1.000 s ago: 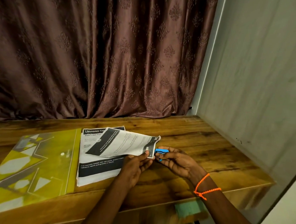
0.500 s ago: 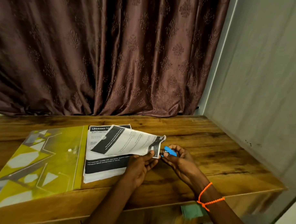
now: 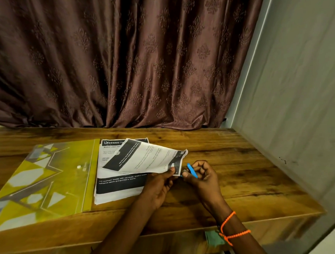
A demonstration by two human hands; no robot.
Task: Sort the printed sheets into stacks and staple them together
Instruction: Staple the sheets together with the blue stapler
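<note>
Right grip half-hiding blue stapler

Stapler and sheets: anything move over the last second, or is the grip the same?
The blue stapler in the right hand has tipped from roughly level to slanting, its far end raised, still at the corner of the lifted sheets. The left hand still pinches that corner. Nothing was let go. The stack and the yellow folder lie as before on the table.
</note>
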